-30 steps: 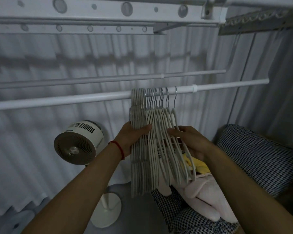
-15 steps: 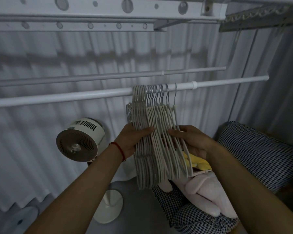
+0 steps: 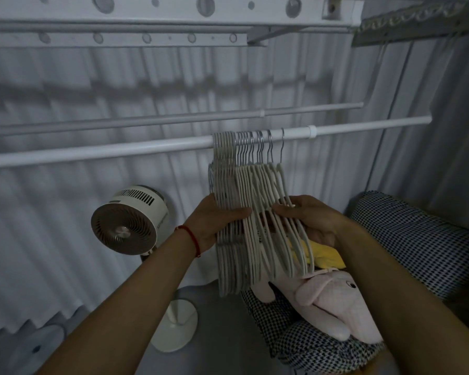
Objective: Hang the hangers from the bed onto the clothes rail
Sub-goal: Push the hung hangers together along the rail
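Several pale grey hangers (image 3: 251, 201) hang bunched on the white clothes rail (image 3: 119, 151), their metal hooks over it near the middle. My left hand (image 3: 214, 226) grips the left, tightly packed part of the bunch, thumb across its front. My right hand (image 3: 309, 220) holds the looser right part, fingers curled round the hanger arms from the right. The hangers fan out slightly toward the right at the bottom.
A second thinner rail (image 3: 173, 120) runs behind the first. A white pedestal fan (image 3: 127, 220) stands lower left on the grey floor. Below the hangers lie a pink plush toy (image 3: 333, 301), a yellow item (image 3: 322, 255) and checked bedding (image 3: 423, 239). Curtains hang behind and to the right.
Both hands have stayed on the hanger bunch and the bottoms of the hangers have swung slightly rightward. The view has tilted a little.
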Demonstrator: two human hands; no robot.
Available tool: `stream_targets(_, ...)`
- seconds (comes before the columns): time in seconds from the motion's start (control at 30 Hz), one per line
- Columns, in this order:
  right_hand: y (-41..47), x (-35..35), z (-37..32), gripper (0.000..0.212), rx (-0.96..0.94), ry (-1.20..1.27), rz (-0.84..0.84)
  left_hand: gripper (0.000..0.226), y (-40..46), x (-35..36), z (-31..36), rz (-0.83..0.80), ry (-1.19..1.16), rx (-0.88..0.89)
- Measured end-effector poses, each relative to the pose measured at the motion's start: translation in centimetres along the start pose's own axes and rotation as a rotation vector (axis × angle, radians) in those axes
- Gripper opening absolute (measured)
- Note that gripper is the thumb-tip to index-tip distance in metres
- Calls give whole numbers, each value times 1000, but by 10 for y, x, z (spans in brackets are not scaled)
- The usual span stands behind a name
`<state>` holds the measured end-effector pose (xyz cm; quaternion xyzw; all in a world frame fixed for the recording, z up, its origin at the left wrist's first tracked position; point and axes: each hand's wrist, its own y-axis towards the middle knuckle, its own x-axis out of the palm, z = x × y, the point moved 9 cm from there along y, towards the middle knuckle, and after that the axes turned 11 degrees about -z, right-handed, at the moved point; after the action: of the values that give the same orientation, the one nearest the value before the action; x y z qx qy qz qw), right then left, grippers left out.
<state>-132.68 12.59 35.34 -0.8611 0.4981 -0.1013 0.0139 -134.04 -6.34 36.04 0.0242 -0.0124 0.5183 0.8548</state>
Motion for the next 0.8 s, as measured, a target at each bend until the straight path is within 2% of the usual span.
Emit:
stream_targets(0.2, -4, 6, 3, 45, 35, 8, -26, 80, 3, 4, 0, 20, -3, -3)
stream_targets(0.47, -5, 12, 2, 31, 52, 5, -18, 65, -3, 10, -6, 19, -63, -37)
stream_targets(0.6, -1, 17, 4, 35, 60, -30, -14, 55, -4, 9, -6, 31, -61, -37)
stream_targets(0.73, 1, 16, 5, 42, 46, -37, -13, 65, -6, 8, -6, 28, -77, -35)
stream_targets(0.8, 0, 15, 5, 49, 46, -45, -10, 61, -8, 7, -5, 21, -95, -25)
